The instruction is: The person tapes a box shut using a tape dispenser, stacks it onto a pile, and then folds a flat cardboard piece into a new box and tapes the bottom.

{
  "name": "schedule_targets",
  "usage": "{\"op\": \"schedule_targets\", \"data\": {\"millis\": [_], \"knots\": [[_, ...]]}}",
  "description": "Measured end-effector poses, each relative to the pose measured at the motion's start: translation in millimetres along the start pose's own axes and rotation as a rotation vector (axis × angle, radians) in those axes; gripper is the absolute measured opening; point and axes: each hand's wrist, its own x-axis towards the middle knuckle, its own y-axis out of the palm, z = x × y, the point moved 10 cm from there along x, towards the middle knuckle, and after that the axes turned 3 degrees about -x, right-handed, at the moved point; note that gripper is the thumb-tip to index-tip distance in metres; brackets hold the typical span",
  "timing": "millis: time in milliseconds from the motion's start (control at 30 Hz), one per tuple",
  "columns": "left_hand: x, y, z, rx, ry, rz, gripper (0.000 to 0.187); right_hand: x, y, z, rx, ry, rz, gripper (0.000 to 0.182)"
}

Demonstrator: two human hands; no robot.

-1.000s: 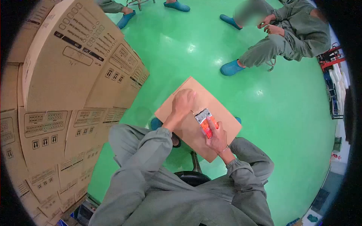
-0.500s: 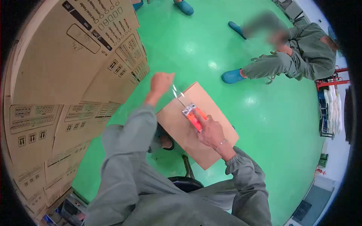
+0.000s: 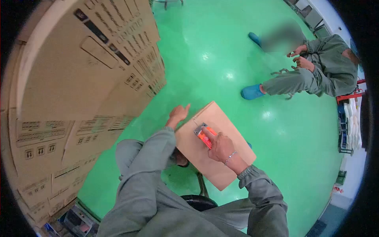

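Note:
A flat piece of brown cardboard (image 3: pixel 221 168) lies tilted in front of my knees. My right hand (image 3: pixel 222 147) is closed round an orange-red object with a silvery end (image 3: pixel 205 135), resting on the upper part of the cardboard. One finger stretches along its top. A faint thin line shows between that silvery end and the cardboard's upper left edge. Beside this edge is my left hand (image 3: pixel 179 114), one digit sticking out and apart from the others, which are partly hidden. Nothing can be made out in it.
Large printed cardboard boxes (image 3: pixel 63 83) stand stacked on the left. At the upper right sits another person (image 3: pixel 329 67) in grey clothes and blue shoes. A black round seat (image 3: pixel 198 202) shows between my legs, above the green floor (image 3: pixel 292 170). Shelving with white items (image 3: pixel 352 122) stands far right.
My left hand has moved down beside the cardboard's edge, and the shiny clear strip between my hands no longer shows. The view has shifted. The other person's hands have moved apart.

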Motion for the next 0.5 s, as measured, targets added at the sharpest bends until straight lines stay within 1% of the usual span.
{"op": "schedule_targets", "data": {"millis": [33, 67, 100, 133, 167, 233, 267, 300, 333, 367, 400, 467, 500], "knots": [[-3.5, -6.7, -4.1, -0.169, -0.044, -0.030, 0.098, 0.1, -0.1, -0.3, -0.025, 0.010, 0.005, 0.078], [-19.1, -8.1, -21.5, -0.195, -0.022, 0.066, 0.098, 2.0, -6.8, 4.0, -0.013, -0.002, -0.013, 0.078], [-42.9, -7.3, -42.6, -0.222, -0.002, 0.162, 0.098, 4.2, -9.5, 6.3, -0.044, 0.001, 0.028, 0.077], [-63.0, -2.6, -57.0, -0.275, 0.001, 0.127, 0.096, 2.9, -10.2, 8.0, -0.076, 0.004, 0.069, 0.076], [-83.5, 4.2, -70.2, -0.325, 0.010, 0.094, 0.095, 1.4, -9.0, 8.8, -0.062, -0.005, 0.049, 0.076], [-117.2, -16.3, -83.9, -0.146, -0.083, -0.116, 0.089, -2.5, 3.7, 2.1, -0.095, -0.034, 0.088, 0.071], [-125.2, -16.5, -91.0, -0.135, -0.071, -0.134, 0.089, -21.3, 3.8, -0.7, -0.115, -0.109, 0.047, 0.069], [-134.9, -23.1, -95.8, -0.075, -0.067, -0.208, 0.085, -50.5, 11.7, -6.8, -0.138, -0.185, 0.013, 0.067], [-142.1, -27.9, -97.0, -0.017, -0.066, -0.276, 0.081, -81.5, 24.3, -25.8, -0.087, -0.173, -0.014, 0.066], [-142.2, -28.4, -98.5, -0.018, -0.061, -0.286, 0.081, -113.2, 36.6, -49.7, -0.041, -0.160, -0.042, 0.065], [-138.6, -28.3, -100.3, 0.007, -0.061, -0.296, 0.079, -149.4, 47.0, -69.1, -0.155, -0.183, -0.014, 0.068], [-131.4, -28.3, -106.5, 0.035, -0.052, -0.303, 0.077, -214.3, 73.1, -114.9, -0.127, 0.099, 0.295, 0.074], [-129.2, -29.6, -108.8, 0.041, -0.053, -0.308, 0.077, -230.3, 86.1, -118.4, -0.123, 0.107, 0.288, 0.074]]}}
